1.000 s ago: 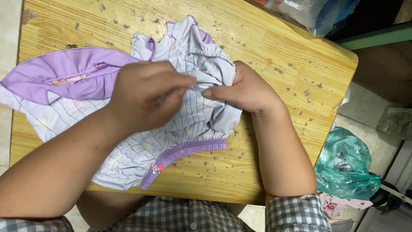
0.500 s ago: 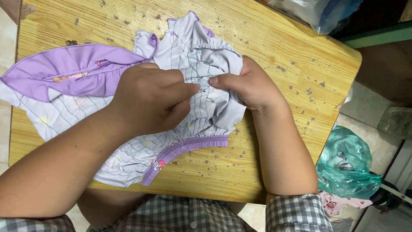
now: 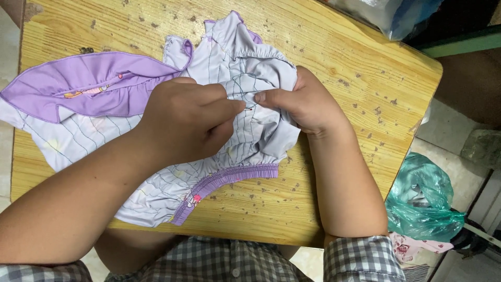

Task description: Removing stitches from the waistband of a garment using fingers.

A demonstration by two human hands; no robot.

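A small pale lilac garment (image 3: 245,68) with thin dark lines, purple ruffled trim and a purple elastic band lies spread on a worn wooden table (image 3: 334,52). My left hand (image 3: 182,117) rests on the middle of the cloth, thumb and forefinger pinched at a spot of fabric. My right hand (image 3: 300,102) bunches the cloth from the right, its thumb meeting my left fingertips. A tiny reddish object shows between the fingertips; I cannot tell what it is.
A teal plastic bag (image 3: 422,201) sits on the floor at the right, with pink printed cloth (image 3: 412,248) below it. A clear plastic bag (image 3: 386,13) lies at the table's far right corner. My checked garment shows at the bottom edge.
Both hands have shifted slightly up the cloth and drawn closer, fingertips now meeting at one spot. The garment is bunched more under my right hand.
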